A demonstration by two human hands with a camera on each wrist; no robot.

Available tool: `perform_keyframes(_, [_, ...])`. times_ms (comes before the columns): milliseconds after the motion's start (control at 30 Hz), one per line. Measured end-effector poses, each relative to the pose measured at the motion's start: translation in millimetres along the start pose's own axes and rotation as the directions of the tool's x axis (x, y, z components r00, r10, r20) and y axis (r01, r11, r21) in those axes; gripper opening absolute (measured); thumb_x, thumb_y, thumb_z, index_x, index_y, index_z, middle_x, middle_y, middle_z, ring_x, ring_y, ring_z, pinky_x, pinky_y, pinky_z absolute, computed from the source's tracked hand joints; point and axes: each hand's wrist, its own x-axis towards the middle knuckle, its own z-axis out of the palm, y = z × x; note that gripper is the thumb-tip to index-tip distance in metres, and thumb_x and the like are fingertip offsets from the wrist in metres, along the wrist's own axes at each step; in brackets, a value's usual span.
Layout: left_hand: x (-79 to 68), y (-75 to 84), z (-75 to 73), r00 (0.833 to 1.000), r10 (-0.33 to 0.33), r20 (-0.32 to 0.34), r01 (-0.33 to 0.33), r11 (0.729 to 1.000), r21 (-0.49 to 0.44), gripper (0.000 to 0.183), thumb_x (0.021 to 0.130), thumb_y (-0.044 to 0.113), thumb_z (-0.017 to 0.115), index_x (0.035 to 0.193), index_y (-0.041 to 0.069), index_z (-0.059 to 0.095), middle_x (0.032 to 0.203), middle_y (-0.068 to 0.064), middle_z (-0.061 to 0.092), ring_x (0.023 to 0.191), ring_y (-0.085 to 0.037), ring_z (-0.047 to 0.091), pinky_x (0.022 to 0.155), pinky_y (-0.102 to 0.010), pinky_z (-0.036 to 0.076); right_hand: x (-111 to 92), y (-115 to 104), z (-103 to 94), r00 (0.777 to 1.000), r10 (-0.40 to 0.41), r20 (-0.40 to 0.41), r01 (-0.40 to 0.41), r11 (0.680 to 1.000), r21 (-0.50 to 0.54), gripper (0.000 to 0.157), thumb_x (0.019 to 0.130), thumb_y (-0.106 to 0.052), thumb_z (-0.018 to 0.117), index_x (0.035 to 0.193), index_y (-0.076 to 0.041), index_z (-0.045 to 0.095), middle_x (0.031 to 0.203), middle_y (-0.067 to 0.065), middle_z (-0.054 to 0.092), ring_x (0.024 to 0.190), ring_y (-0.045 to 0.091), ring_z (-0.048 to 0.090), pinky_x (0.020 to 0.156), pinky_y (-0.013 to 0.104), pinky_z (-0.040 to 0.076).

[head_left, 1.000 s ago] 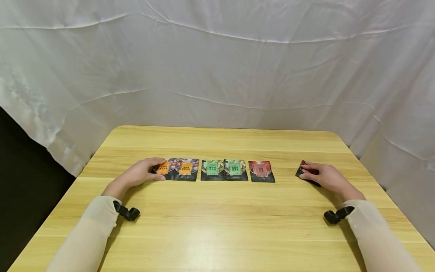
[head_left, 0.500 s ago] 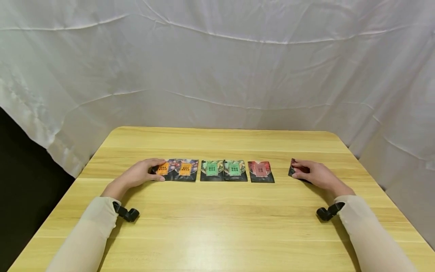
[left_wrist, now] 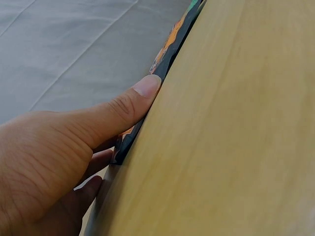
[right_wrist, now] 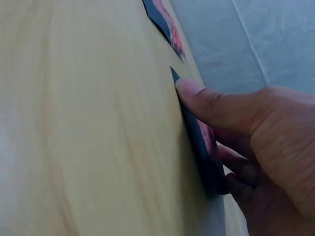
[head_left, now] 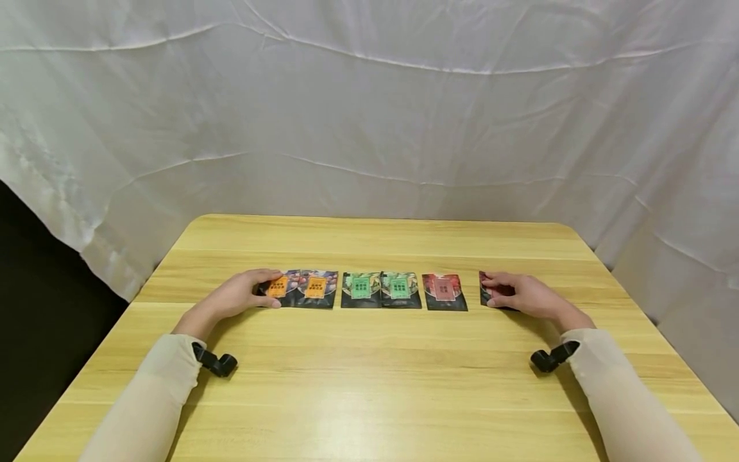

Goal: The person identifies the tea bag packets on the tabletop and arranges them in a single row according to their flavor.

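Observation:
A row of flat black food packets lies across the table. My left hand holds the leftmost orange-labelled packet, thumb at its near edge, index finger at its far edge. A second orange-labelled packet lies against it. Two green-labelled packets lie side by side in the middle, then a red-labelled packet. Right of that, my right hand grips another red packet, mostly covered by the fingers. In the right wrist view the thumb presses the near edge of this packet, slightly tilted.
The wooden table has its far edge behind the row. A pale cloth curtain hangs beyond that edge and at the sides. Black camera mounts sit on both wrists. A narrow gap separates the two red packets.
My right hand has moved left with its red packet, bringing it close to the other red one and straightening it. The left hand and the other packets have stayed in place.

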Motion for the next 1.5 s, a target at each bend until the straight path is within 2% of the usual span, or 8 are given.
perform_keyframes(300, [-0.3, -0.9, 0.7, 1.000, 0.000, -0.002, 0.000, 1.000, -0.002, 0.083, 0.083, 0.051, 0.072, 0.148, 0.008, 0.044, 0.150, -0.021, 0.040, 0.138, -0.044, 0.031, 0.110, -0.060, 0.027, 5.1, -7.8, 3.2, 0.999, -0.039, 0.017, 0.038, 0.997, 0.067, 0.056, 0.089, -0.034, 0.073, 0.135, -0.005, 0.060, 0.148, 0.021, 0.042, 0.133, 0.043, 0.039, 0.104, 0.058, 0.036])
perform_keyframes(467, [-0.5, -1.2, 0.8, 1.000, -0.002, -0.004, 0.002, 1.000, -0.003, 0.084, 0.083, 0.051, 0.073, 0.148, 0.008, 0.044, 0.149, -0.021, 0.040, 0.138, -0.044, 0.031, 0.110, -0.061, 0.027, 9.6, -6.5, 5.1, 0.998, -0.048, 0.031, 0.045, 0.996, 0.083, 0.058, 0.087, -0.038, 0.074, 0.137, -0.011, 0.059, 0.147, 0.014, 0.046, 0.132, 0.036, 0.044, 0.104, 0.054, 0.038])
perform_keyframes(833, [-0.6, -1.2, 1.0, 1.000, 0.000, -0.008, 0.000, 1.000, -0.009, 0.083, 0.083, 0.050, 0.073, 0.148, 0.009, 0.044, 0.149, -0.022, 0.040, 0.137, -0.044, 0.032, 0.110, -0.061, 0.027, 11.6, -12.5, 5.9, 0.997, -0.063, 0.052, 0.062, 0.998, 0.019, 0.068, 0.085, -0.045, 0.074, 0.143, -0.017, 0.053, 0.142, 0.018, 0.051, 0.129, 0.041, 0.046, 0.103, 0.058, 0.038])
perform_keyframes(1067, [-1.1, -1.8, 1.6, 1.000, -0.003, -0.006, 0.003, 1.000, -0.013, 0.082, 0.083, 0.051, 0.072, 0.148, 0.010, 0.044, 0.150, -0.021, 0.040, 0.138, -0.044, 0.032, 0.110, -0.061, 0.027, 14.5, -15.2, 6.3, 0.997, -0.047, 0.065, 0.046, 0.999, 0.019, 0.068, 0.084, -0.045, 0.075, 0.142, -0.016, 0.054, 0.142, 0.017, 0.051, 0.130, 0.040, 0.045, 0.104, 0.058, 0.037])
perform_keyframes(1300, [-1.0, -1.7, 1.3, 1.000, 0.003, -0.001, -0.003, 1.000, 0.002, 0.083, 0.083, 0.052, 0.072, 0.149, 0.008, 0.044, 0.150, -0.022, 0.039, 0.138, -0.045, 0.031, 0.110, -0.061, 0.027, 15.8, -17.3, 6.5, 0.995, -0.071, 0.069, 0.069, 0.997, 0.031, 0.065, 0.084, -0.041, 0.077, 0.140, -0.014, 0.057, 0.146, 0.016, 0.047, 0.133, 0.041, 0.041, 0.106, 0.058, 0.035])
perform_keyframes(1500, [-0.6, -2.0, 1.2, 1.000, 0.002, -0.002, -0.002, 1.000, 0.007, 0.083, 0.083, 0.051, 0.072, 0.148, 0.008, 0.044, 0.149, -0.022, 0.040, 0.138, -0.044, 0.032, 0.110, -0.061, 0.027, 16.6, -17.2, 7.4, 0.995, -0.069, 0.072, 0.068, 0.997, 0.020, 0.066, 0.085, -0.044, 0.075, 0.141, -0.015, 0.056, 0.145, 0.015, 0.048, 0.132, 0.041, 0.043, 0.105, 0.058, 0.036])
